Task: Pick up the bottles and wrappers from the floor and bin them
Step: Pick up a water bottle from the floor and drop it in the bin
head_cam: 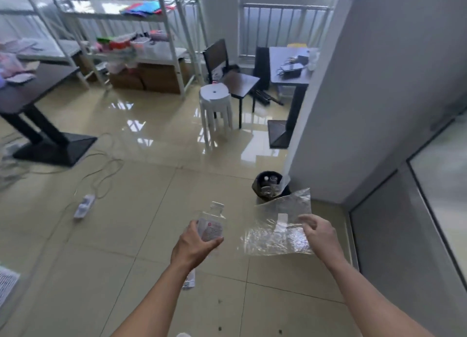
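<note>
My left hand [193, 247] is shut on a small clear wrapper [211, 224] with a red-and-white label, held at waist height over the tiled floor. My right hand [319, 233] pinches a large clear plastic bag [280, 223] with a white tape strip. A black bin [260, 185] stands on the floor by the corner of the grey wall, beyond both hands, with clear bottles [270, 183] inside. Another piece of wrapper [190, 281] lies on the floor, partly hidden under my left forearm.
A white power strip [84, 206] with trailing cables lies on the floor at left. A black table base [54, 147] stands far left. A white stool [214, 101], dark chairs [231, 75] and shelving [136, 51] stand at the back. The grey wall [353, 96] fills the right.
</note>
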Motion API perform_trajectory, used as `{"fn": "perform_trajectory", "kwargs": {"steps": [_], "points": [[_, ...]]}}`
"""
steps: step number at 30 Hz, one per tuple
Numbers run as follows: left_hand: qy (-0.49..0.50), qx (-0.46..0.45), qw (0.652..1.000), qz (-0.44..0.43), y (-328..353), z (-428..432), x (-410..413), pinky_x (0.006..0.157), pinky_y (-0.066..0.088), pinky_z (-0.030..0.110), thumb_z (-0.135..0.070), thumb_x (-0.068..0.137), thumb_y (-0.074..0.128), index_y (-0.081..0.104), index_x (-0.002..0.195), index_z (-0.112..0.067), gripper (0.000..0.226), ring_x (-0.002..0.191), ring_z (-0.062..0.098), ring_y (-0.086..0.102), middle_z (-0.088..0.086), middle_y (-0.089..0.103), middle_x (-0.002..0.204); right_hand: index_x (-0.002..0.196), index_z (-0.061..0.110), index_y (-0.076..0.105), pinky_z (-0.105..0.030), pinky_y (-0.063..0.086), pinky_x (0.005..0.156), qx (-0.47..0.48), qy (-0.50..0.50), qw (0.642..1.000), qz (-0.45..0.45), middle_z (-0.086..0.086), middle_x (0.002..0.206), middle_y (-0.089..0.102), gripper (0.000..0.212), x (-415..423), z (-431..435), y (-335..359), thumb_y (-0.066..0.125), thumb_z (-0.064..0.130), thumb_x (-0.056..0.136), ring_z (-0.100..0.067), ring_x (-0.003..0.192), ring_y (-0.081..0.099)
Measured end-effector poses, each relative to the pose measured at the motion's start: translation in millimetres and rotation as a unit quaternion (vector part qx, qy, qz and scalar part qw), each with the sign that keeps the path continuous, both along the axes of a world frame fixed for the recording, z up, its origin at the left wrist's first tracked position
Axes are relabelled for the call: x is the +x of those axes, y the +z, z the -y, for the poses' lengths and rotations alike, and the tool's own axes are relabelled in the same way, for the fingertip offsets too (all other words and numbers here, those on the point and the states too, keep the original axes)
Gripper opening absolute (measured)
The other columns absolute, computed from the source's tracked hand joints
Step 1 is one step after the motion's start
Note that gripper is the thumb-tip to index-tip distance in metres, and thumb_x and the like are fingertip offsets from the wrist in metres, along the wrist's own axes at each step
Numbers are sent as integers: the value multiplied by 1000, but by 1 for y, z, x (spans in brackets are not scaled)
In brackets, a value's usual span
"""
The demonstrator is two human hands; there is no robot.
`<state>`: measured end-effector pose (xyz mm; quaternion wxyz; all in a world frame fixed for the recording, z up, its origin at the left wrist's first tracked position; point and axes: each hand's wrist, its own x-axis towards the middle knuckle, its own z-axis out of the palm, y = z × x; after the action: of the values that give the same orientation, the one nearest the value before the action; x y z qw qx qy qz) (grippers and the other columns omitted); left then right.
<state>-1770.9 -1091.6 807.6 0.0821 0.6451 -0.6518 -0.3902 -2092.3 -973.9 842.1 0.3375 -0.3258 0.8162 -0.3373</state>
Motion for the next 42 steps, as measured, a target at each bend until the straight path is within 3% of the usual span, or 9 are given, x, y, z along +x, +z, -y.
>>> {"fn": "perform_trajectory", "kwargs": {"steps": [9,19,23,25,28,31,35,40,42], "points": [[-44,35,998,19,-15,58,-96,89,57,39,-79,55,75,51,120,-32,84,101,19,68,-8,69,110,131,24,68,-28,46,99,21,-45,998,24,5,131,68,43,-80,40,-22,48,7,98,-15,124,60],[-47,99,994,26,-130,219,-175,91,54,38,-71,57,75,54,120,-28,79,103,18,61,-3,59,114,143,28,60,-34,45,106,84,-43,995,3,7,142,63,41,-146,210,-104,45,20,105,-17,131,57],[-47,155,986,37,-185,306,-217,93,54,39,-65,62,80,55,117,-26,72,104,21,62,-3,52,110,143,31,59,-23,46,82,132,-79,988,8,9,135,66,43,-174,297,-147,43,16,106,-5,97,61],[-56,176,982,39,-205,347,-236,94,55,41,-71,58,74,54,118,-28,76,105,20,61,-4,51,111,143,34,58,-13,45,61,154,-98,983,14,15,116,68,46,-186,337,-165,41,13,105,7,70,60],[-75,193,977,44,-233,402,-265,94,55,41,-73,57,70,53,116,-30,74,104,19,61,-6,51,110,145,41,54,-20,42,45,188,-128,974,22,19,76,72,50,-201,387,-193,41,16,103,2,44,55],[-94,202,974,43,-266,444,-294,93,55,43,-72,60,70,53,114,-32,69,104,18,62,-7,51,112,147,39,52,-27,43,53,197,-154,968,30,18,66,68,48,-218,430,-232,40,18,105,1,54,59],[-115,216,968,50,-327,479,-325,93,55,44,-70,64,72,53,116,-31,68,104,18,62,-8,50,114,153,26,46,-14,43,60,187,-204,959,61,6,123,68,54,-237,477,-302,37,4,105,9,72,56],[-135,225,963,61,-419,498,-353,98,53,44,-67,65,73,52,125,-27,75,111,20,60,-5,51,121,153,27,45,-29,51,92,205,-233,950,43,-1,145,58,59,-259,507,-410,37,1,102,-22,115,64],[-138,224,963,65,-452,502,-363,99,52,44,-66,66,75,53,129,-26,78,114,22,59,-4,53,124,153,31,45,-33,51,87,210,-233,949,39,-3,141,61,61,-265,511,-447,36,2,100,-26,112,63]]}}
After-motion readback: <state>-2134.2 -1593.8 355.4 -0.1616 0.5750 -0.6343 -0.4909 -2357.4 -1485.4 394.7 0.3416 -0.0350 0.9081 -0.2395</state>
